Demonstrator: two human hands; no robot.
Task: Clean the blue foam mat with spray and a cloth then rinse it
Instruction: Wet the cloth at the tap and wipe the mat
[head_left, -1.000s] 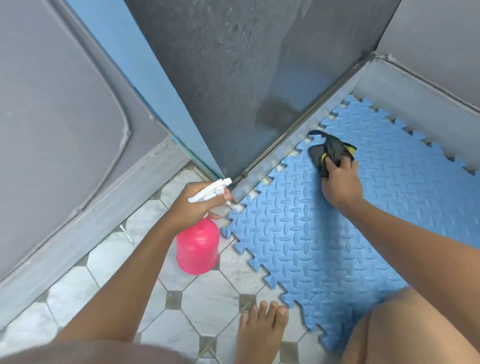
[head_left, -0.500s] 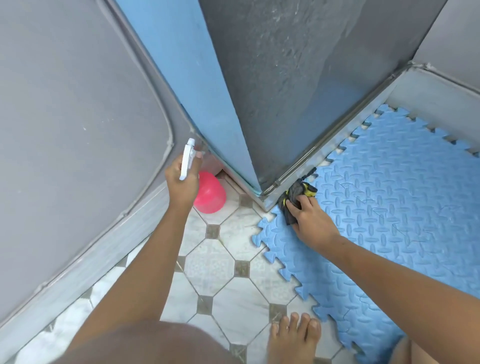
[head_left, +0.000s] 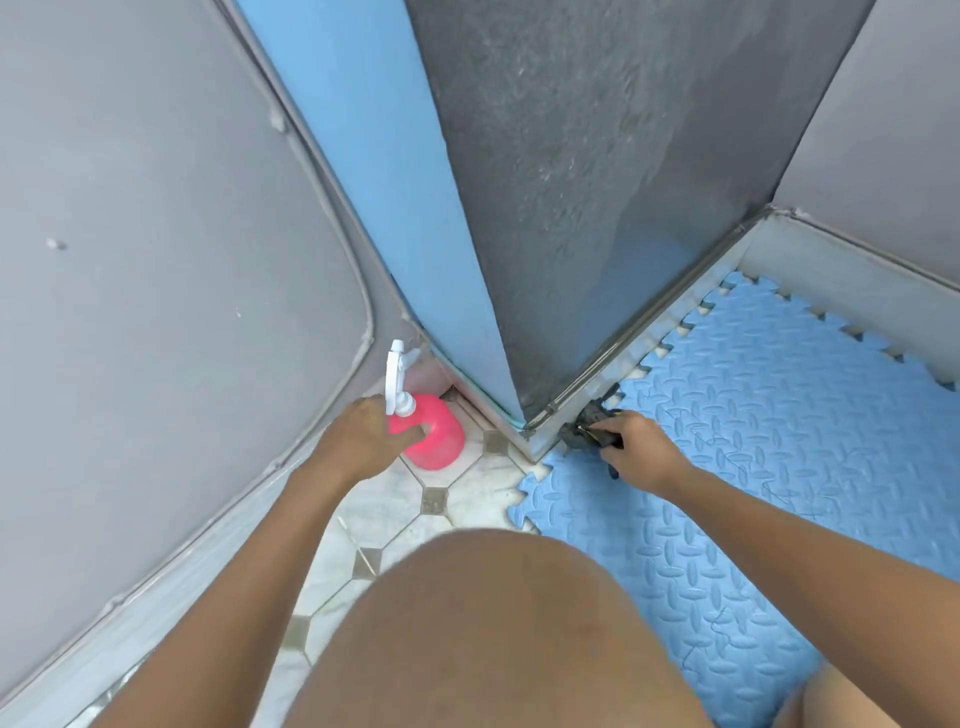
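Note:
The blue foam mat with puzzle edges covers the floor on the right. A pink spray bottle with a white trigger head stands on the tiled floor in the corner by the blue wall. My left hand rests against its left side, with fingers on the pink body. My right hand presses a dark cloth with a yellow trim onto the mat's near-left corner, at the base of the grey wall.
White marble tiles with grey insets lie left of the mat. A grey wall corner juts between bottle and cloth. Grey panels rise on the left and far right. My bare knee fills the lower middle.
My left hand carried the bottle away from the mat and set it down in the corner. My right hand slid the cloth along the mat edge toward the wall corner. My knee came into view.

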